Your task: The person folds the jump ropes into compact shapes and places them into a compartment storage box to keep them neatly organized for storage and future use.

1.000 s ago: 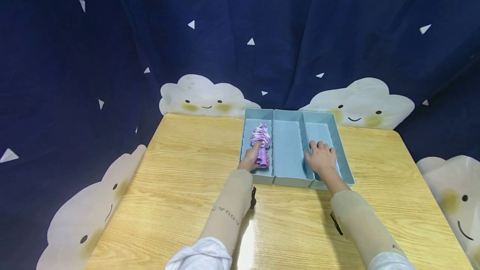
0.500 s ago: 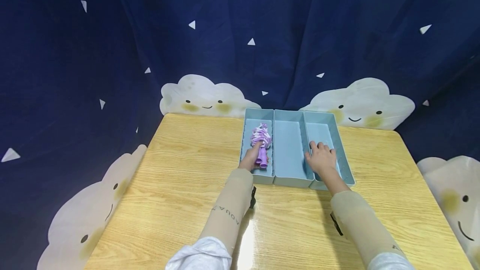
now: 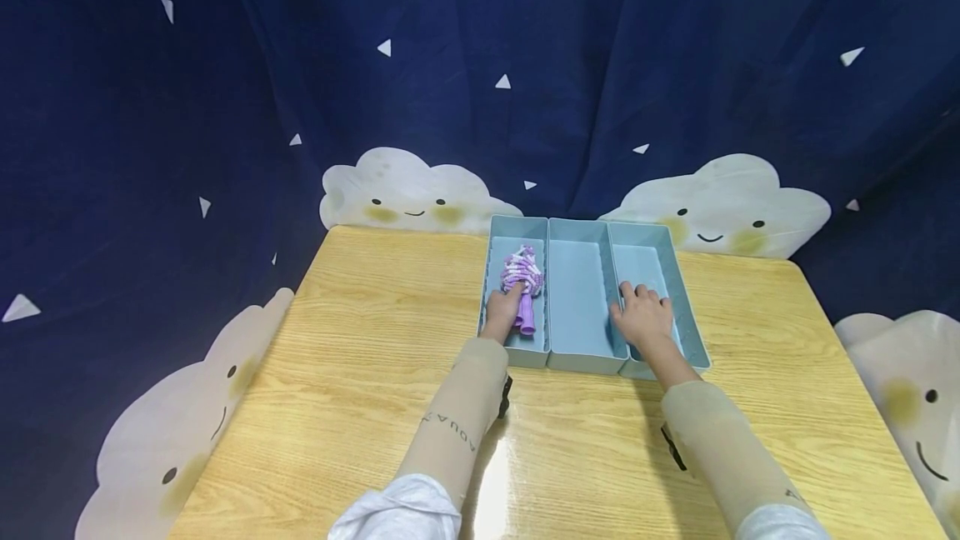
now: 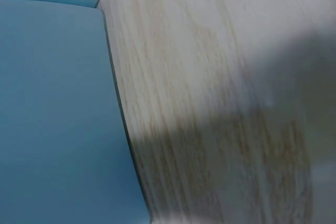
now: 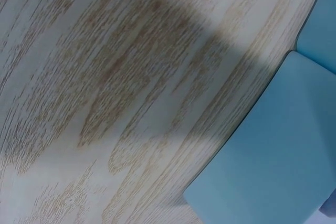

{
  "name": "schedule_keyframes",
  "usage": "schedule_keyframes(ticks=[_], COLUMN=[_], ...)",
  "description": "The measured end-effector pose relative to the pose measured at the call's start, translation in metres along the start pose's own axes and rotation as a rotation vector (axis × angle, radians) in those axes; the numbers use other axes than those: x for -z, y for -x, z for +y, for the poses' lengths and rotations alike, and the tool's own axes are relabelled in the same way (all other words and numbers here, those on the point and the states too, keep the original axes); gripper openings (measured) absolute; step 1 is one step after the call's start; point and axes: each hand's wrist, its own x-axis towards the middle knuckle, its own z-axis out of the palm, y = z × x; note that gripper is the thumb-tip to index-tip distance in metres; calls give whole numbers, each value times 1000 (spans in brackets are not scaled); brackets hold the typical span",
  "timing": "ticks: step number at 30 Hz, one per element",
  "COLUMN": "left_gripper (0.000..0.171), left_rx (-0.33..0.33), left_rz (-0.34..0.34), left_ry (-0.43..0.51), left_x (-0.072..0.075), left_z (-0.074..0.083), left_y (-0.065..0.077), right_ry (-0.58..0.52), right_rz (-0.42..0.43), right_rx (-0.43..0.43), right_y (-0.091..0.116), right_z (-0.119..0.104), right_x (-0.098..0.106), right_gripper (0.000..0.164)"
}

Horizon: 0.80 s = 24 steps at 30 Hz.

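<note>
A bundled jump rope with purple-and-white beads and purple handles lies in the left blue bin. My left hand reaches into that bin beside the handles. One of its digits touches the rope where beads meet handles; the other fingers are hidden behind the hand. Over the wall between the middle bin and right bin rests my right hand, thumb on the middle side and spread, slightly bent fingers on the right side. Neither wrist view shows a hand clearly.
All three bins stand side by side near the back of the wooden table. Their front walls show up close in the left wrist view as a blue wall and in the right as a blue wall. A dark curtain hangs behind.
My left hand's fingers have slid out from the far side of the handles, and the hand has shifted slightly left. The rope stays in the left bin. The right hand has not moved.
</note>
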Motion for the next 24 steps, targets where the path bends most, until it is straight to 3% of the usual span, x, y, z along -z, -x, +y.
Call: schedule_keyframes(ticks=[2, 5, 7, 8, 24], left_gripper=[55, 51, 50, 49, 55], left_rx=[12, -32, -46, -58, -99], left_rz=[-3, 51, 51, 59, 27], left_ry=[-26, -81, -114, -125, -160], left_x=[17, 20, 33, 34, 37], left_z=[22, 25, 40, 41, 41], left_y=[25, 30, 52, 55, 60], right_ry=[2, 3, 4, 4, 7], right_rz=[0, -1, -2, -3, -4], right_rx=[1, 1, 0, 0, -2], right_y=[0, 0, 0, 0, 2], right_z=[0, 0, 0, 0, -1], right_x=[0, 1, 1, 1, 1], right_gripper=[45, 45, 45, 45, 45])
